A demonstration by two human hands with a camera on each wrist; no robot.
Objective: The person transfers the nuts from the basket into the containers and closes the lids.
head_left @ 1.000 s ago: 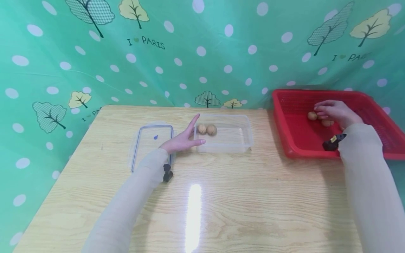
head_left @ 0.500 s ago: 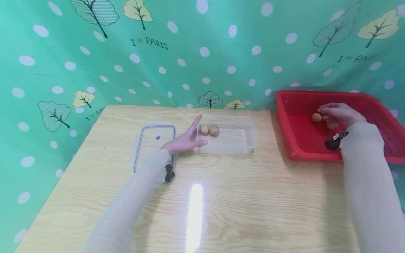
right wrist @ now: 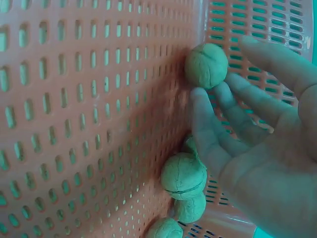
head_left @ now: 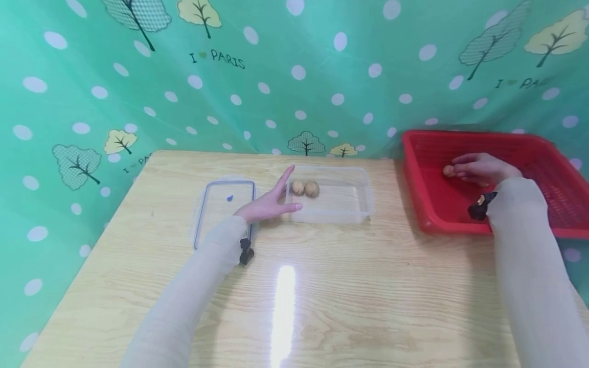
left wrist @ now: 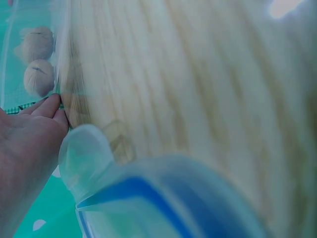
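Observation:
My left hand [head_left: 267, 204] rests at the left end of a clear plastic food container [head_left: 338, 217], thumb and fingers spread and straight. Two walnuts [head_left: 312, 189] sit side by side in that end; in the left wrist view the fingertips lie close to the walnuts [left wrist: 38, 78], by the container wall. Over in the red basket [head_left: 428, 222], my right hand [head_left: 488, 167] reaches down to a walnut [right wrist: 206, 66]. Its fingertips touch the walnut while the thumb stands apart from it. Several more walnuts [right wrist: 184, 175] lie below the fingers in the right wrist view, mostly hidden from the head view.
A clear lid [head_left: 225, 214] with a blue seal lies left of the container, partly under the left forearm. The wooden table [head_left: 359, 296] stretches in front. A green patterned cloth [head_left: 257, 76] hangs behind. The basket has raised, slotted walls.
Inside the basket, the right hand has shifted left, and the walnut at its fingertips has moved left too. The left hand stays put at the container. The head view has shifted slightly.

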